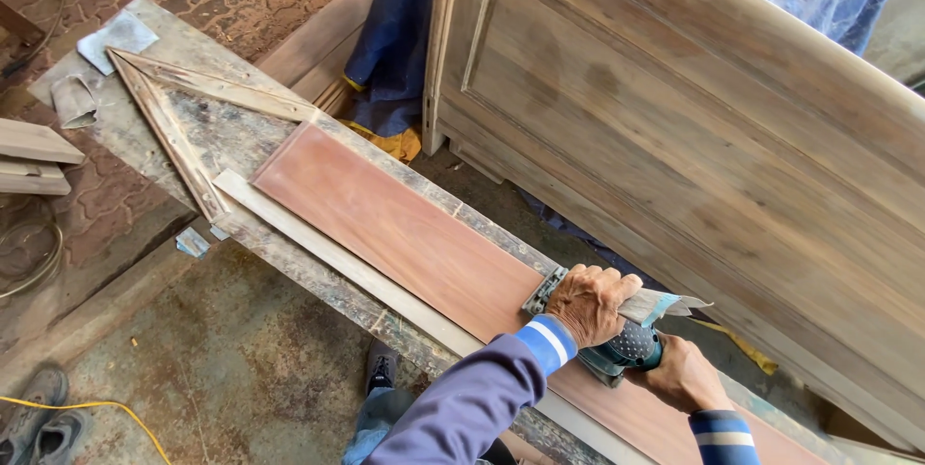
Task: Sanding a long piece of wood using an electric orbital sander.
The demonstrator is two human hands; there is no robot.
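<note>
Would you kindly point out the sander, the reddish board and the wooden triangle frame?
sander (631, 349): head view, on its teal body.
reddish board (395, 234): head view, on its bare middle.
wooden triangle frame (169, 128): head view, on its long left strip.

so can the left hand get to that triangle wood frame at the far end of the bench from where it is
Probably not as things stand: the left hand rests on the sander, and the whole reddish board lies between it and the triangular frame.

Sander (631, 349): teal-green power tool with a dark dotted grip, sandpaper sheet clamped under it and sticking out at its far side, resting flat on the board. Board (395, 229): long reddish-brown plank, smooth, lying flat lengthwise along the worn desk (145, 132), beside a pale strip.
</note>
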